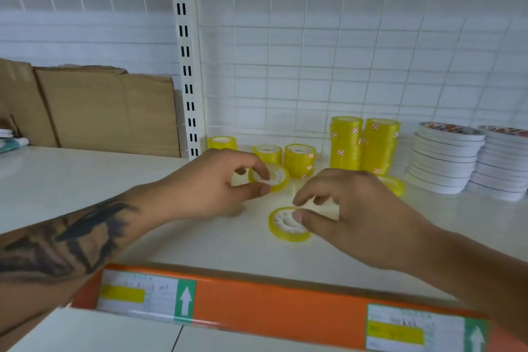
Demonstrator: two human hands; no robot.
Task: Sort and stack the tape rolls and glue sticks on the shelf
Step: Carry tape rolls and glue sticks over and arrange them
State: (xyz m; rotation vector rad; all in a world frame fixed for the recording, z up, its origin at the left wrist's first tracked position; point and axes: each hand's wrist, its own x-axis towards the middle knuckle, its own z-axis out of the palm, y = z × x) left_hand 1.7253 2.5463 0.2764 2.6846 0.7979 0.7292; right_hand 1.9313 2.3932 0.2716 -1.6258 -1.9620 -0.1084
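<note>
While the white shelf (85, 180) fills the middle of the frame before a wire grid and tiled wall, the left hand (211, 183) pinches a tilted yellow tape roll (274, 177) at centre. Just below, the right hand (351, 208) curls its fingertips onto a flat tape roll (285, 227); whether it grips is unclear. Cardboard (108, 111) leans at left.

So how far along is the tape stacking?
Partly done. Two tall yellow stacks stand at the back beside the white roll stacks. In hand: the left hand pinches a tilted yellow roll; the right hand reaches a flat roll. Left: loose rolls behind. No glue sticks visible.
</note>
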